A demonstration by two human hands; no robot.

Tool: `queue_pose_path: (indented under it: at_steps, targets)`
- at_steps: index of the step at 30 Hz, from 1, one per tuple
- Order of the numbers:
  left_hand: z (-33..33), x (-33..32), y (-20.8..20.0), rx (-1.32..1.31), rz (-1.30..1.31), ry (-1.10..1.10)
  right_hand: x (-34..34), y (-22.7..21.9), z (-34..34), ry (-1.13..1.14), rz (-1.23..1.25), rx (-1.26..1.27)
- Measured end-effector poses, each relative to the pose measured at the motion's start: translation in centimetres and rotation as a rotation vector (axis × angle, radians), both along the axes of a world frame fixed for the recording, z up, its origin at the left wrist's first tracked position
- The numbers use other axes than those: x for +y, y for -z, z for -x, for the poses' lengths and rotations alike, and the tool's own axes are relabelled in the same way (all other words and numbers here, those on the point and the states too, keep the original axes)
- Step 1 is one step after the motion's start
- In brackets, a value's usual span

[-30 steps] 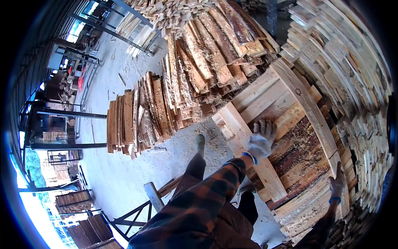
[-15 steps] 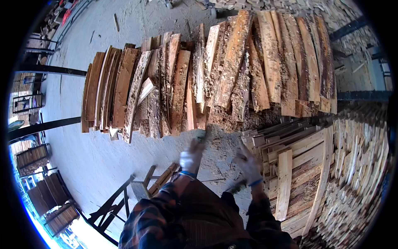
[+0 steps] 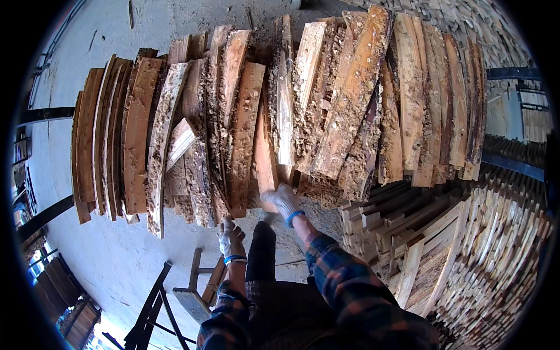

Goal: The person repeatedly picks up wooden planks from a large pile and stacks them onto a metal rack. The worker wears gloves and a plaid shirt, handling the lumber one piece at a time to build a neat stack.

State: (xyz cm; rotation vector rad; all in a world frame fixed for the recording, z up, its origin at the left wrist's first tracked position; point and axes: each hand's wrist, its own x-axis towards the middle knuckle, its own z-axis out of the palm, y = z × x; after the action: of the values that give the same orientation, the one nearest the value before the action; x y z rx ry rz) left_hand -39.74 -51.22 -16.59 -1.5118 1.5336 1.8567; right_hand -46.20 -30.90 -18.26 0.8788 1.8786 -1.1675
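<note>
A wide row of rough wooden boards point(image 3: 137, 140) lies side by side in front of me, many with bark and wood chips on them. My right hand point(image 3: 284, 202), in a pale work glove with a blue wristband, is closed on the near end of a narrow reddish wooden board point(image 3: 265, 154) in the middle of the row. To its left, my left hand point(image 3: 231, 239), gloved too, is just below the near end of a bark-edged board point(image 3: 200, 175). One finger points up toward that end while the others bend partly; I see nothing held there.
Stacked boards point(image 3: 413, 265) and a large pile of thin wood strips point(image 3: 496, 251) fill the right side. Dark metal bars point(image 3: 46, 219) reach the row from the left. A small wooden stand point(image 3: 192, 297) and a black metal frame point(image 3: 153, 309) stand lower left.
I am closer to the row, which now looks larger. My right hand has moved up and left onto a board's end; my left hand has shifted left and slightly down.
</note>
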Motion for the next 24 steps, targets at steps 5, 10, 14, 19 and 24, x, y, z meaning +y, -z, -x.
queue_pose_path:
  at_steps: [5,10,14,19,24]
  targets:
    - [-2.6,4.4,-4.2,-0.136,-0.483,0.064,7.1,-3.9,-9.6,0.182,0.324,0.092]
    - [-0.6,9.3,-6.0,0.068,-0.746,0.169,9.6,-15.1,-20.0,0.339,0.704,0.026]
    - [-3.3,13.3,-9.8,0.093,-0.696,0.250,10.2,-18.1,-29.0,0.082,0.619,0.082]
    - [-14.1,19.4,-18.3,0.127,-0.646,0.449,12.4,-26.6,-32.3,0.301,0.161,0.207]
    - [-27.4,28.3,-27.8,0.088,-0.809,1.057,17.5,-30.1,-44.4,-0.003,-0.707,0.376]
